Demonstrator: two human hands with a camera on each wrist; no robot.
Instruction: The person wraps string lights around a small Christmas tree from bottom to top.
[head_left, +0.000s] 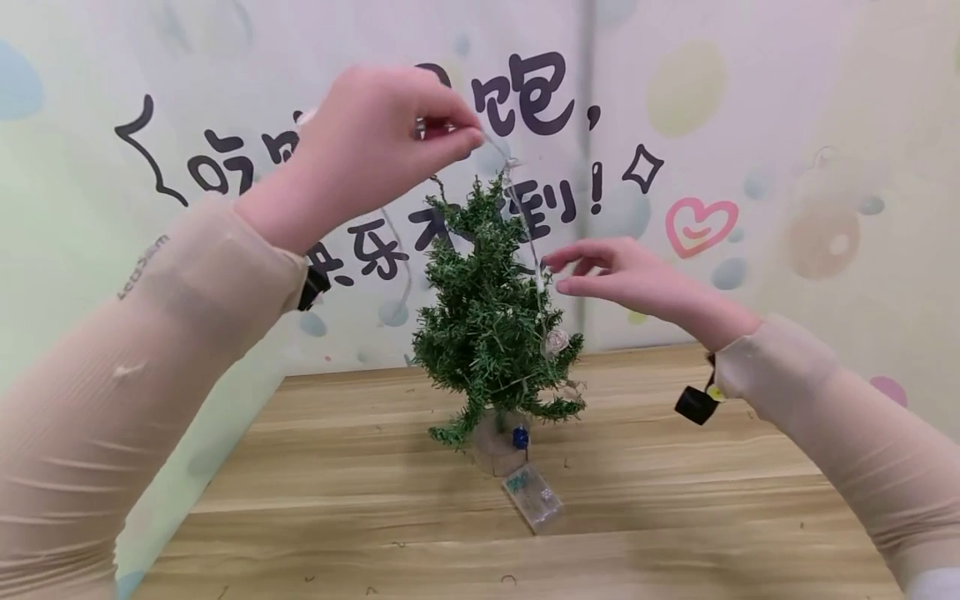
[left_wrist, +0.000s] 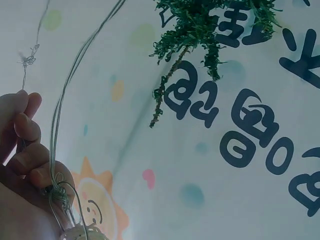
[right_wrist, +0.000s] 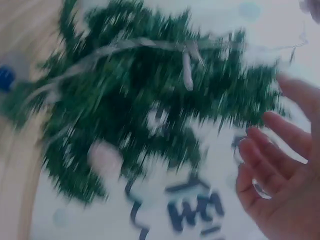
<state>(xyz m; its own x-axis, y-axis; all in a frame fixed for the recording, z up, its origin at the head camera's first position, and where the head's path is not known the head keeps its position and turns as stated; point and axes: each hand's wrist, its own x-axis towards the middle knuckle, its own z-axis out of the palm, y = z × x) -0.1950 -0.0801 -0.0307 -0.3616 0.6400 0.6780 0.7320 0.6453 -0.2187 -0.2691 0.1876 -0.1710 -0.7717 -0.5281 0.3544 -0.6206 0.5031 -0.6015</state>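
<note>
A small green artificial Christmas tree (head_left: 483, 317) stands on a round base (head_left: 491, 454). Above its top, my left hand (head_left: 390, 142) pinches a thin string-light wire (head_left: 531, 237), which runs from the fingers down the tree's right side. More strands of the wire (left_wrist: 62, 90) and a pale ball (left_wrist: 82, 232) hang by the left hand (left_wrist: 20, 165) in the left wrist view. Beside the tree's right side is my right hand (head_left: 626, 275), fingers loosely bent, close to the hanging wire; I see nothing held in its palm in the right wrist view.
A clear battery box (head_left: 532, 498) lies on the wooden table (head_left: 337, 500) before the base. A blue ball (head_left: 521, 437) and a pale woven ball (head_left: 557, 342) are at the tree. Behind stands a printed backdrop (head_left: 787, 125). Small dark bits are scattered across the tabletop.
</note>
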